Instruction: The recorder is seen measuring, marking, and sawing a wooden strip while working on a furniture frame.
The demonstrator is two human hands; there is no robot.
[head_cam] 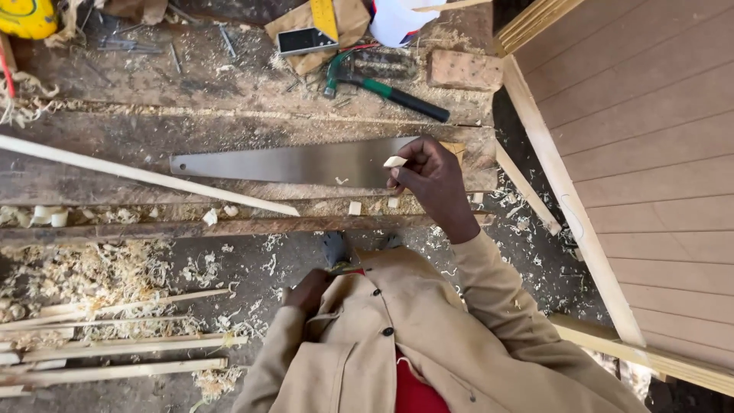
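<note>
The right hand pinches a small pale wood offcut just above the handsaw blade, apparently inspecting it, while the left hand, grip hidden, rests at the coat.

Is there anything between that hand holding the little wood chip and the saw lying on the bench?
Nothing visible does. The right hand pinches the small wood chip just above the saw, near its handle end. The thin wooden strip lies further left along the bench.
</note>
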